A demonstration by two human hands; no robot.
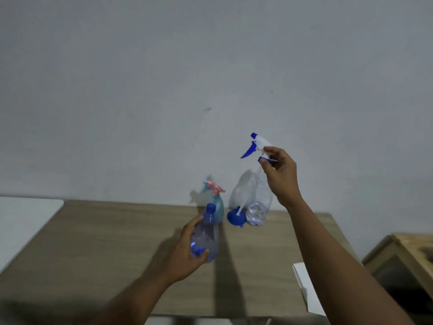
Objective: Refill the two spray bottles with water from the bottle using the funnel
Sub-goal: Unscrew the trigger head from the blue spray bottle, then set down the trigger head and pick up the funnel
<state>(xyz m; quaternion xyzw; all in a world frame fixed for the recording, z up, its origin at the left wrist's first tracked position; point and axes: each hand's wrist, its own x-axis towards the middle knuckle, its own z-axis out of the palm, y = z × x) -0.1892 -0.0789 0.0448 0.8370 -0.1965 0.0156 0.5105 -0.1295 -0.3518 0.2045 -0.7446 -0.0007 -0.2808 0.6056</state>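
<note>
Setting: plain grey wall (164,66) behind a wooden table (93,242); a white box (307,287) lies at the near right edge.
Right hand: my right hand (280,172) is raised above the table, fingers pinched on the white-and-blue spray head (255,144) at its collar. The head is off its bottle, with the dip tube (243,202) hanging down and to the left.
Clear bottle: the clear spray bottle (259,207) stands open on the table, below the right hand and just left of the wrist. It looks partly filled; I cannot read the level.
Funnel: the blue funnel (235,218) sits on the table just left of the clear bottle; the tube tip is at or in its mouth, and I cannot tell which.
Left hand: my left hand (187,247) is wrapped around the water bottle (206,238), nearer to me, neck tilted away towards the wall. A blue cap (199,250) is held against the bottle by the same hand, and the neck looks open.
Second sprayer: the pale blue spray bottle (216,205) with a pink head stands just behind the water bottle's neck, head on.
Key relation: the funnel lies ahead and right of the left hand, and the clear bottle's open neck is beside it. The right hand is nearer both.
Judgement: I would first set the spray head aside, then seat the funnel.
</note>
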